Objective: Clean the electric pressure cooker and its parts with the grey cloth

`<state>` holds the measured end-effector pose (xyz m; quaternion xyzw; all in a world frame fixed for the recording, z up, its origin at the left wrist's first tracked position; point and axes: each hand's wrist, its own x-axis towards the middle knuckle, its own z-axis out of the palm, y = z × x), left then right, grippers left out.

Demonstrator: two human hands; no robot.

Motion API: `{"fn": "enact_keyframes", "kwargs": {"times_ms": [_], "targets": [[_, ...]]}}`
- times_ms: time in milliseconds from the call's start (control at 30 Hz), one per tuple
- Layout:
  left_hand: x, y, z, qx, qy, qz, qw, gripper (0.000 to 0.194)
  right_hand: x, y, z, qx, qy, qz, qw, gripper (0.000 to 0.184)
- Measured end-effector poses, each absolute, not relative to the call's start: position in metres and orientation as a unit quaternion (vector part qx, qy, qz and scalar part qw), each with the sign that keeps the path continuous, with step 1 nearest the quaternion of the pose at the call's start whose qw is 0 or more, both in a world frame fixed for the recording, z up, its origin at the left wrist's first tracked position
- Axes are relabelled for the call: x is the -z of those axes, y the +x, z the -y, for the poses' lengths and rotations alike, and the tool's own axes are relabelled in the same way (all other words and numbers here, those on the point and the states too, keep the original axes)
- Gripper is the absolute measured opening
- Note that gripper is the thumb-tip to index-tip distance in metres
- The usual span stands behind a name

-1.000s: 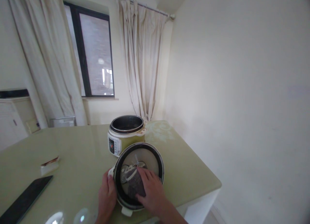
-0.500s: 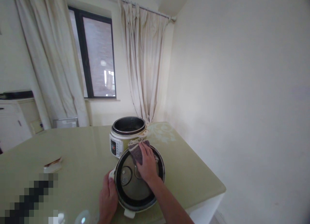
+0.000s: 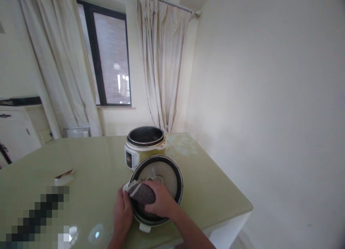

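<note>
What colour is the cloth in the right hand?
Grey-brown cloth with a pale stripe; head view.

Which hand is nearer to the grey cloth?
Right. The right hand grips the cloth over the lid; the left hand holds the lid's left edge, beside the cloth.

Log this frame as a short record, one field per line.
left hand: left hand grips the lid at its left edge
right hand: right hand holds a cloth over the lid's left part
lid pose: tilted, inner face showing
cooker: cooker stands open behind the lid
surface: green table
background: window, curtains
unclear: pixelated dark patch, lower left
</note>
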<state>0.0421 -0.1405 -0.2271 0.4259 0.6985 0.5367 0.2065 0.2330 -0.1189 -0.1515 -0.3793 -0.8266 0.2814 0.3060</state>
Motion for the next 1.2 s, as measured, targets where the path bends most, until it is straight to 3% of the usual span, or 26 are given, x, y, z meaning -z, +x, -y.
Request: {"fn": "enact_keyframes", "kwargs": {"times_ms": [267,433,600,900,1033,1200], "targets": [[0.228,0.047,0.142,-0.545,0.442,-0.685,0.194,0.049,0.158,0.274,0.128,-0.336,-0.399,0.806,0.279,0.090],[0.230,0.046,0.140,-0.561,0.443,-0.670,0.200,0.053,0.158,0.254,0.133,-0.257,-0.417,0.832,0.260,0.105],[0.229,0.046,0.139,-0.565,0.436,-0.668,0.210,0.051,0.162,0.231,0.144,-0.166,-0.475,0.838,0.211,0.090],[0.226,0.047,0.141,-0.569,0.416,-0.682,0.197,0.047,0.122,0.271,0.137,0.005,-0.496,0.867,0.045,0.084],[0.229,0.049,0.140,-0.560,0.426,-0.682,0.200,0.048,0.109,0.295,0.111,0.059,-0.563,0.821,0.076,0.085],[0.230,0.052,0.137,-0.553,0.439,-0.675,0.215,0.049,0.112,0.282,0.077,0.060,-0.580,0.791,0.185,0.084]]}}
